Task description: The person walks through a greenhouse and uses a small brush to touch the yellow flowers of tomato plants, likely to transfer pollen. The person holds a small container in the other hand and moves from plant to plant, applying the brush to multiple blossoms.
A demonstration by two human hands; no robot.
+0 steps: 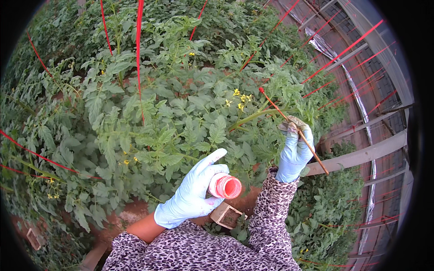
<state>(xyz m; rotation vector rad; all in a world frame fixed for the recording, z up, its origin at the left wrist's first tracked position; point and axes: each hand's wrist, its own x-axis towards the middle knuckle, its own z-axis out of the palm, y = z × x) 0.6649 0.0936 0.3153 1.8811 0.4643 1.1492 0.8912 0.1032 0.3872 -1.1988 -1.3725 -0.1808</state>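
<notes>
Both my hands wear light blue gloves. Around a small open bottle (228, 186), stained red at the neck and inside, my left hand (191, 194) is closed, its mouth facing up towards me. My right hand (296, 147), its fingertips soiled, grips a thin wooden stick (313, 151) with a red tip. That tip points up and left, just right of a cluster of yellow tomato flowers (243, 98), without touching them. Behind the stick, a thick green tomato stem (252, 117) slants through the leaves.
Dense tomato plants (159, 81) fill the area ahead. Red twine (138, 50) runs up from the plants in many places. A square block-like planter (224, 216) stands on the soil below my hands. To the right are a curved greenhouse frame bar (359, 155) and a silvery plastic strip (361, 105).
</notes>
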